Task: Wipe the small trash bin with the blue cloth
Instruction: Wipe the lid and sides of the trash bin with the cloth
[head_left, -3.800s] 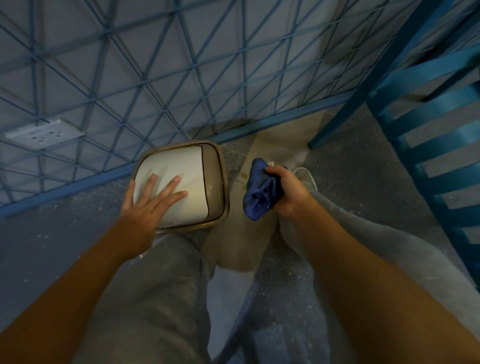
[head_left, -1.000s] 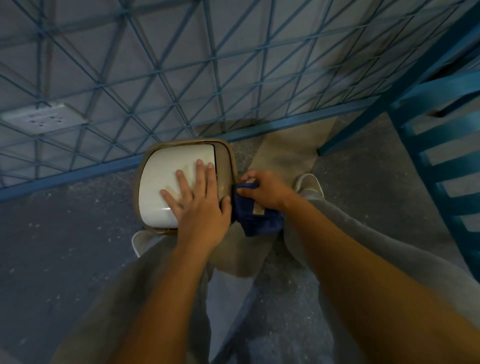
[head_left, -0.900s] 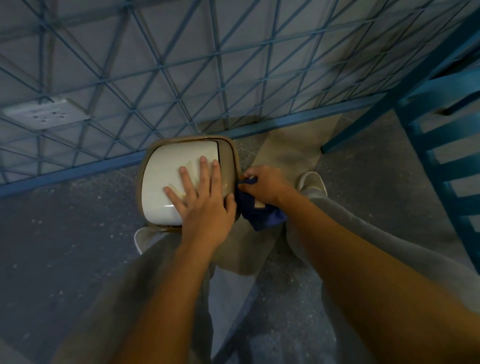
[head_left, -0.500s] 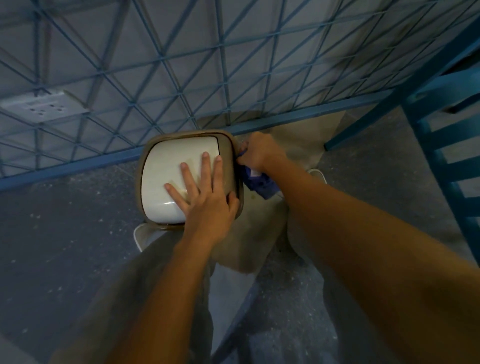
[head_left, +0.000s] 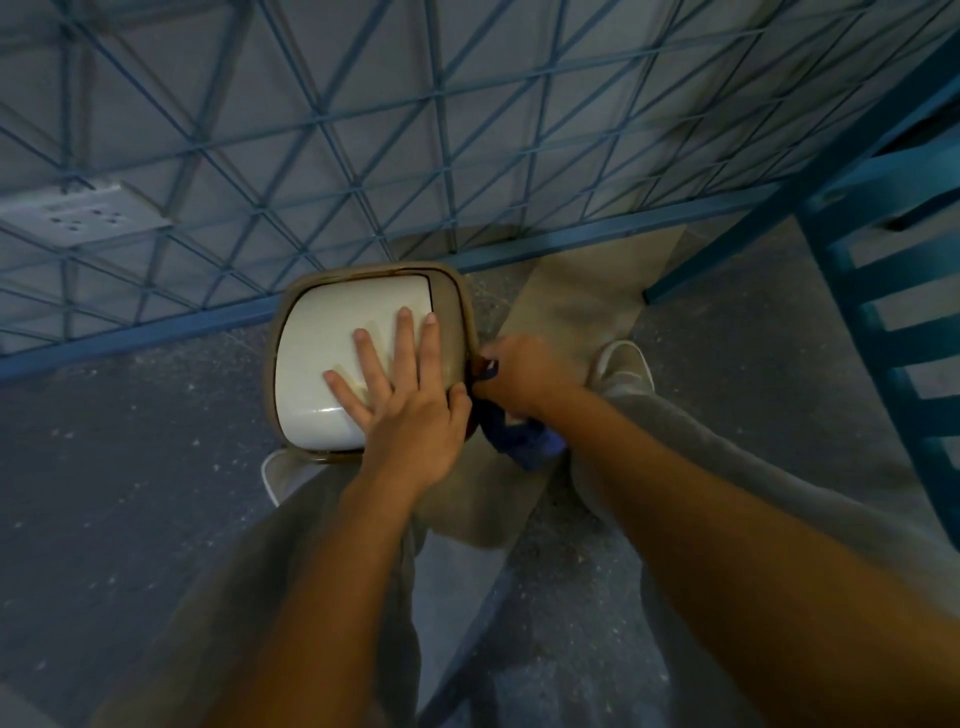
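Left hand (head_left: 410, 415) lies flat, fingers spread, on the bin (head_left: 363, 358); right hand (head_left: 519, 374) clutches the blue cloth (head_left: 519, 441) against its side.

The scene is dim and cool, with a blue-grey cast over the wall (head_left: 363, 130) and floor (head_left: 130, 493). The white lid (head_left: 343, 358) is the brightest surface, with a small glint at its near edge. The right hand (head_left: 519, 376) is smeared by motion blur (its fingers cannot be told apart). Straight lines bow toward the edges from the wide lens. The near forearms look soft.
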